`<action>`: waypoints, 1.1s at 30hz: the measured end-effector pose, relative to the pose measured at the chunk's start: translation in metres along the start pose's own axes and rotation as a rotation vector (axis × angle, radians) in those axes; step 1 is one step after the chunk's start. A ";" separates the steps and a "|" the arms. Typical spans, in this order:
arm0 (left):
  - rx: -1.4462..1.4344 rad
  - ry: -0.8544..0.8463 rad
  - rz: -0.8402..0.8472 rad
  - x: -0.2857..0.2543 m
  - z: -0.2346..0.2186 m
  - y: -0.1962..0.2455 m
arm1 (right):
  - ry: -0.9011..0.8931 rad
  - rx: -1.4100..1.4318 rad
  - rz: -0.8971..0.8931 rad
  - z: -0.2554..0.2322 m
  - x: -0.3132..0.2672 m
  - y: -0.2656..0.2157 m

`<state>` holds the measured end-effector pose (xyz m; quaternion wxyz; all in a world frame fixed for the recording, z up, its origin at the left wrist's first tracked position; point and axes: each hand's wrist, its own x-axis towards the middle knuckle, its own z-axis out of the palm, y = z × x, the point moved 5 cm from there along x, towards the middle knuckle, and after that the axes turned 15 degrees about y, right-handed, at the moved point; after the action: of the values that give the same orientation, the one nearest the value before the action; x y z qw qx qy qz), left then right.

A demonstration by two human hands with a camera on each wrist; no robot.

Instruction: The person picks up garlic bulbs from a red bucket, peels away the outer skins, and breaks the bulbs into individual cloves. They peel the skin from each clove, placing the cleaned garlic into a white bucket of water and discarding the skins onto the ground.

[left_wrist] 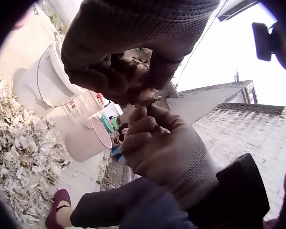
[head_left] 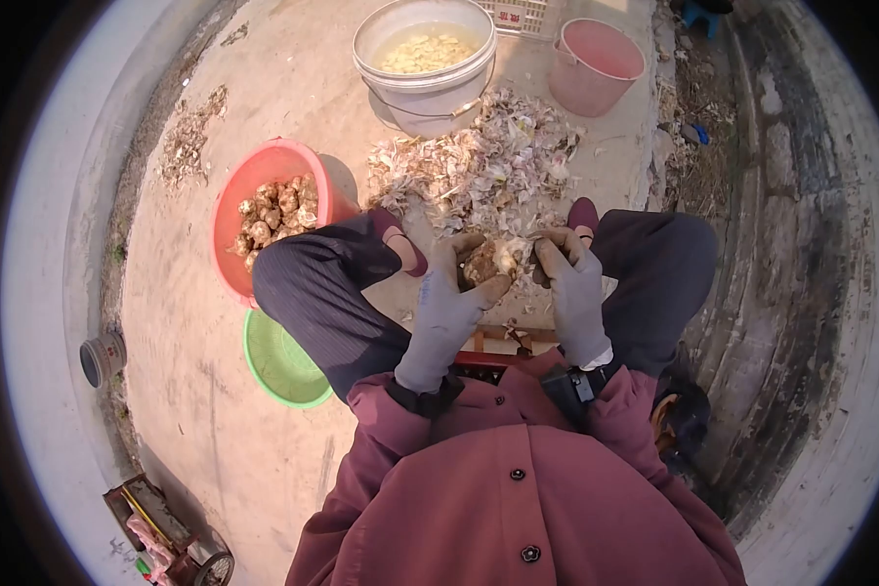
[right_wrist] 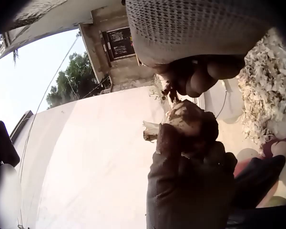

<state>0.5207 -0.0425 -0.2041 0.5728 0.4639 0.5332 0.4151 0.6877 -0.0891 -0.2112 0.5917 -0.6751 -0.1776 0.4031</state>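
Observation:
A garlic bulb with brown, dirty outer skin is held between the two gloved hands, above the lap. My left hand grips it, thumb on one side and fingers round the other. In the right wrist view a short pale stem stub sticks out of the bulb beside the left thumb. My right hand has its fingers curled, and in the left wrist view its thumb and forefinger pinch at the bulb's flaky end. Both hands wear grey gloves with brown-stained fingers.
A heap of garlic skins lies between the feet. Beyond it stands a white bucket of peeled cloves in water, beside a pink bucket. At left are a red basin of unpeeled bulbs and a green basin.

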 end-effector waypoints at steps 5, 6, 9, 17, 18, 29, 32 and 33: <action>0.080 -0.028 0.001 -0.001 0.002 -0.003 | -0.123 -0.025 -0.202 0.003 -0.007 -0.027; 0.079 -0.027 0.000 -0.002 0.001 -0.004 | -0.205 -0.001 -0.209 0.005 -0.009 -0.029; 0.250 -0.113 0.039 -0.004 0.003 -0.004 | -0.269 0.057 -0.135 0.010 -0.014 -0.022; 0.112 -0.126 0.006 -0.010 0.004 -0.006 | -0.220 -0.299 -0.442 0.008 -0.020 -0.021; 0.112 -0.126 0.006 -0.010 0.004 -0.008 | -0.220 -0.316 -0.392 0.008 -0.020 -0.021; 0.391 -0.065 0.145 -0.015 0.015 0.006 | -0.052 -0.376 -0.581 0.018 -0.029 -0.025; 0.282 -0.103 -0.113 -0.013 0.013 -0.003 | -0.031 -0.236 -0.430 0.016 -0.023 -0.007; 0.282 -0.105 -0.113 -0.013 0.014 -0.006 | -0.025 -0.175 -0.377 0.014 -0.021 0.000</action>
<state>0.5331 -0.0574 -0.2071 0.5514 0.5299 0.5811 0.2784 0.6642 -0.0946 -0.2034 0.5935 -0.6737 -0.3427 0.2765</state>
